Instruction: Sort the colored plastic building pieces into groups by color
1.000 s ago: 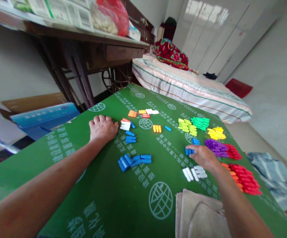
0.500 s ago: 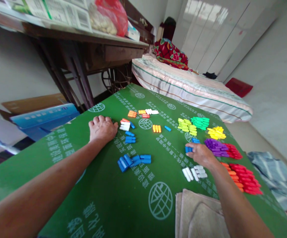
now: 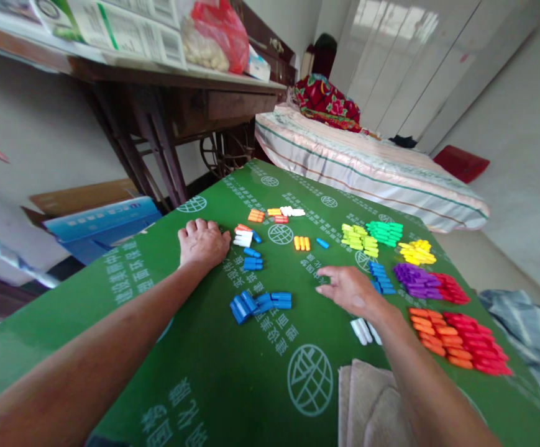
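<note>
My left hand (image 3: 203,243) lies knuckles-up on the green table (image 3: 214,366), fingers curled, right beside a small white and orange stack of pegs (image 3: 243,236). My right hand (image 3: 348,288) hovers over the table's middle with fingers stretched toward the left and nothing in it. A small blue pile (image 3: 381,277) lies just right of that hand. A larger loose group of blue pegs (image 3: 259,303) sits between my two arms. White pegs (image 3: 361,329) lie partly hidden under my right wrist. A lone blue peg (image 3: 322,243) and three orange pegs (image 3: 302,243) lie farther out.
Sorted piles sit at the right: lime (image 3: 359,238), green (image 3: 384,231), yellow (image 3: 417,251), purple (image 3: 414,280), red and orange (image 3: 460,341). A folded beige cloth (image 3: 372,403) lies at the near edge. A bed (image 3: 367,167) and a wooden sewing table (image 3: 176,99) stand behind.
My right hand let go of the blue pegs at the small blue pile and swung left toward the table's middle, now open. The left hand stayed put.
</note>
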The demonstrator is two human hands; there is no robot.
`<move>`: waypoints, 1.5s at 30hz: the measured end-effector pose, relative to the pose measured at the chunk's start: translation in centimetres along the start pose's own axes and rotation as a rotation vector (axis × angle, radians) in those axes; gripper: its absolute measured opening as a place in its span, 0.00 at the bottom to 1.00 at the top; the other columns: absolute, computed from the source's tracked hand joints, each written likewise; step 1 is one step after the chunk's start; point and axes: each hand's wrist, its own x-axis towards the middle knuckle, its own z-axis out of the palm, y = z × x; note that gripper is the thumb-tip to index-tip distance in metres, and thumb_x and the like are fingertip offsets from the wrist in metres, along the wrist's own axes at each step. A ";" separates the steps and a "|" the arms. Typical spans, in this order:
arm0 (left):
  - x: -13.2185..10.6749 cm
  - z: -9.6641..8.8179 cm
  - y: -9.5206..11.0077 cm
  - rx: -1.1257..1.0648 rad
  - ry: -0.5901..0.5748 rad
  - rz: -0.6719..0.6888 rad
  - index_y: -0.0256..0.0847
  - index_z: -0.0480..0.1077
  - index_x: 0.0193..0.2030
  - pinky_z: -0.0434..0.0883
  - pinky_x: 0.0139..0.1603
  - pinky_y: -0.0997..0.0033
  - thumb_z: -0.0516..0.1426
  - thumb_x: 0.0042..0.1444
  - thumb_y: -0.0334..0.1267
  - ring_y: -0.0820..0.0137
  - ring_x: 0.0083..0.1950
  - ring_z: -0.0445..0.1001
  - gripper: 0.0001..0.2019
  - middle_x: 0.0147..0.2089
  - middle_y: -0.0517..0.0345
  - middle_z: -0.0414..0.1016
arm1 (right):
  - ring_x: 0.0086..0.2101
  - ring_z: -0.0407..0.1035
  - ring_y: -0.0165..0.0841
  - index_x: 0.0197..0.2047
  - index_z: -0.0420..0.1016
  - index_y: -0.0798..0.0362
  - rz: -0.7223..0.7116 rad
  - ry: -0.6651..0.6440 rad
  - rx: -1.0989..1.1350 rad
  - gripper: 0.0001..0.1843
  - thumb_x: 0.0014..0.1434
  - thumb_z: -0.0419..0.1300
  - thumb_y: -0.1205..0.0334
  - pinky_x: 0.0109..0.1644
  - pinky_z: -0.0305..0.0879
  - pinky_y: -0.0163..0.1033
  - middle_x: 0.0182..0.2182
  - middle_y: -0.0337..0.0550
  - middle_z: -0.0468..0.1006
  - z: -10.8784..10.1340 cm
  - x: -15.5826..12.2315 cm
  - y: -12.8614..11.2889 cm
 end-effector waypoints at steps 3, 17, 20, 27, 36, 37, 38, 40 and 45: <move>0.0 0.1 0.0 0.001 0.006 -0.001 0.27 0.68 0.51 0.60 0.53 0.51 0.43 0.56 0.48 0.48 0.56 0.61 0.27 0.53 0.33 0.67 | 0.32 0.72 0.33 0.52 0.73 0.48 -0.174 -0.053 0.015 0.19 0.57 0.60 0.55 0.34 0.61 0.35 0.32 0.39 0.78 0.4 -0.8 -4.0; 0.0 0.5 -0.2 -0.011 0.015 0.001 0.28 0.68 0.50 0.59 0.53 0.51 0.43 0.57 0.49 0.47 0.57 0.61 0.27 0.54 0.32 0.68 | 0.46 0.64 0.39 0.42 0.72 0.53 -0.444 -0.013 -0.174 0.09 0.58 0.61 0.61 0.48 0.64 0.45 0.41 0.46 0.70 2.7 -0.7 -9.8; -0.1 0.3 -0.1 -0.021 0.007 0.003 0.27 0.68 0.51 0.59 0.54 0.51 0.42 0.56 0.49 0.47 0.57 0.61 0.28 0.54 0.31 0.67 | 0.46 0.64 0.41 0.45 0.70 0.53 -0.432 0.019 -0.128 0.14 0.57 0.62 0.57 0.49 0.64 0.47 0.43 0.47 0.70 2.8 -0.9 -10.3; 0.1 -0.3 0.0 -0.043 -0.015 -0.009 0.27 0.68 0.51 0.59 0.54 0.49 0.42 0.55 0.50 0.45 0.58 0.60 0.29 0.55 0.29 0.66 | 0.46 0.64 0.42 0.48 0.67 0.55 -0.500 0.082 -0.156 0.16 0.60 0.58 0.54 0.48 0.63 0.48 0.43 0.49 0.73 4.2 -0.6 -13.0; 0.4 0.1 -0.2 -0.043 -0.003 -0.004 0.27 0.69 0.50 0.59 0.53 0.49 0.41 0.56 0.50 0.44 0.57 0.61 0.30 0.53 0.29 0.67 | 0.41 0.68 0.38 0.41 0.70 0.54 -0.469 0.135 -0.139 0.13 0.60 0.57 0.52 0.45 0.62 0.43 0.39 0.46 0.77 2.5 0.2 -11.5; 0.4 0.1 -0.2 -0.041 -0.003 -0.004 0.27 0.69 0.50 0.59 0.53 0.49 0.41 0.56 0.50 0.44 0.57 0.61 0.30 0.53 0.30 0.67 | 0.40 0.69 0.37 0.40 0.70 0.53 -0.408 0.140 -0.127 0.13 0.59 0.57 0.51 0.44 0.62 0.42 0.38 0.45 0.77 1.7 0.4 -10.2; 0.4 0.1 -0.3 -0.039 -0.004 -0.003 0.28 0.69 0.50 0.60 0.53 0.49 0.41 0.56 0.50 0.45 0.57 0.61 0.30 0.53 0.30 0.67 | 0.38 0.69 0.36 0.39 0.71 0.52 -0.330 0.142 -0.123 0.13 0.58 0.58 0.50 0.42 0.61 0.41 0.37 0.44 0.77 0.9 0.6 -8.7; 0.4 0.1 -0.3 -0.033 -0.007 0.000 0.28 0.69 0.50 0.60 0.54 0.49 0.41 0.56 0.50 0.45 0.57 0.61 0.30 0.53 0.30 0.67 | 0.37 0.70 0.36 0.39 0.71 0.51 -0.151 0.152 -0.141 0.14 0.56 0.59 0.49 0.38 0.60 0.38 0.37 0.44 0.77 -0.5 1.2 -5.1; 0.3 0.0 -0.1 -0.030 -0.008 0.000 0.28 0.68 0.51 0.60 0.54 0.50 0.41 0.56 0.50 0.45 0.57 0.61 0.29 0.53 0.30 0.67 | 0.35 0.71 0.34 0.40 0.74 0.50 0.245 0.128 -0.221 0.15 0.54 0.61 0.49 0.32 0.57 0.34 0.34 0.43 0.78 -2.3 2.8 4.4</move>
